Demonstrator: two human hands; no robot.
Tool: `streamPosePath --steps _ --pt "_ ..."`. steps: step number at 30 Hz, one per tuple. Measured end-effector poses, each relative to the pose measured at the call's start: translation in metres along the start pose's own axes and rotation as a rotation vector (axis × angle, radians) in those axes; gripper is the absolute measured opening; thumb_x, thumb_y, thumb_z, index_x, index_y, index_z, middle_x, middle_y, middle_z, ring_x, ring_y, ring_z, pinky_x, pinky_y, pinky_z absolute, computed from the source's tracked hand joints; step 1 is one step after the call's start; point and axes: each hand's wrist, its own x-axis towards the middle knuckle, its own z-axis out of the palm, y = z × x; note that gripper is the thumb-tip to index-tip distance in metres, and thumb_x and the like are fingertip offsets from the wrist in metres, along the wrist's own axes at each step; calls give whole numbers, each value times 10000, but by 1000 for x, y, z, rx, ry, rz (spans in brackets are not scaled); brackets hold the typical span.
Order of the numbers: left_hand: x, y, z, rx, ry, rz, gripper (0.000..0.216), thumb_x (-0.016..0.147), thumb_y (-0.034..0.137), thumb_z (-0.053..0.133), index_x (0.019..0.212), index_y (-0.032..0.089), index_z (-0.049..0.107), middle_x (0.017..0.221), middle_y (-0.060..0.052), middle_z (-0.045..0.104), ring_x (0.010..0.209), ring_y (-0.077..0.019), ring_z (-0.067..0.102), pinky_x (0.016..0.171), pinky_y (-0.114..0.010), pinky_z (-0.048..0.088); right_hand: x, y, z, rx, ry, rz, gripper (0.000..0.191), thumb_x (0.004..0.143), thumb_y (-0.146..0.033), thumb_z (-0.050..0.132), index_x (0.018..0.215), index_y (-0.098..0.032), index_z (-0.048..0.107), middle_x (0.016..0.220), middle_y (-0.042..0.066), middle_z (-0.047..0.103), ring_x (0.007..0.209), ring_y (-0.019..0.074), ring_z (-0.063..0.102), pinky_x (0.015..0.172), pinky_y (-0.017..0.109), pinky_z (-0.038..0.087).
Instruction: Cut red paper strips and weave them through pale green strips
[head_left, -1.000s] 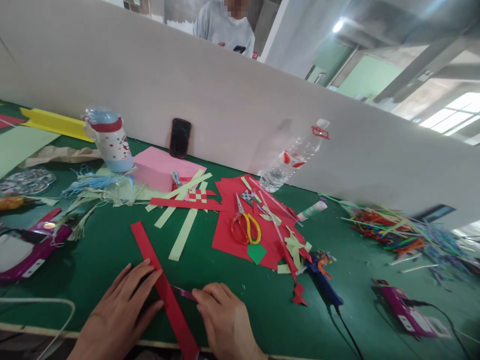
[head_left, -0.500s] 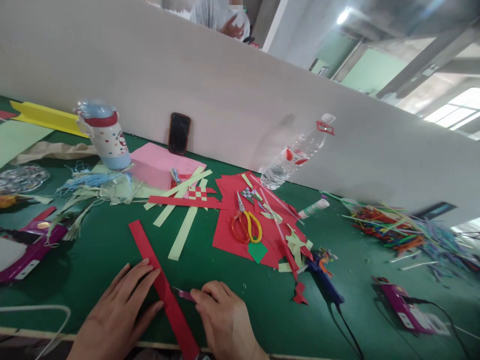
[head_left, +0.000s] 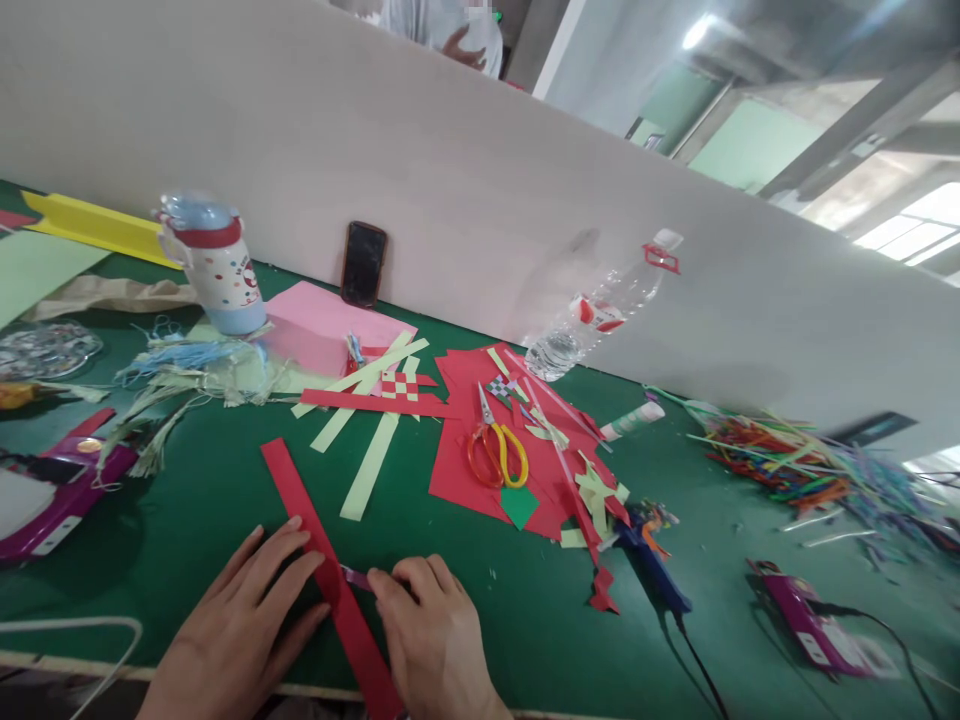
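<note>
A long red paper strip [head_left: 330, 575] lies slantwise on the green table, running down toward the near edge. My left hand [head_left: 244, 610] rests on its left side, fingers stretched out and pressing on the paper. Between the closed fingers of my right hand [head_left: 431, 625] is a slim purple pointed tool [head_left: 356, 577], perhaps a craft knife; most of it is hidden in the hand. Its tip touches or nearly touches the strip's right edge. The strip's near end passes beside my right hand.
Scissors [head_left: 496, 450] lie on red paper sheets [head_left: 457, 465] beyond my hands, near pale green strips [head_left: 369, 468]. Further right are a blue glue gun [head_left: 656, 570] and a purple device [head_left: 799, 620], both corded. A tumbler [head_left: 217, 270], phone [head_left: 364, 263] and plastic bottle [head_left: 585, 320] stand by the partition.
My right hand has shifted slightly left, bringing the purple tool's tip up to the strip's edge. My left hand stays on the strip. The view has tilted a little.
</note>
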Motion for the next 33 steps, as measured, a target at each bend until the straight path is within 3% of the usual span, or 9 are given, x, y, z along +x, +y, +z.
streamPosePath --steps 12,20,33 --pt "0 -3 0 -11 -26 32 291 909 402 592 1147 240 637 1244 -54 660 1269 -223 561 1218 -380 182 5 -3 3 16 9 23 318 896 -116 499 1122 -266 666 858 63 646 749 241 564 655 354 436" --pt "2 -5 -2 32 -15 84 263 918 381 562 1125 246 652 1215 -36 681 1261 -227 569 1219 -384 181 7 1 2 54 85 16 286 920 -123 481 1081 -256 676 847 51 633 746 226 548 651 336 426" --pt "3 -5 -3 30 -17 81 281 910 379 573 1143 243 650 1199 -42 672 1255 -221 573 1224 -372 173 11 6 -3 100 53 2 285 931 -130 479 1091 -249 682 858 56 642 749 220 556 653 325 443"
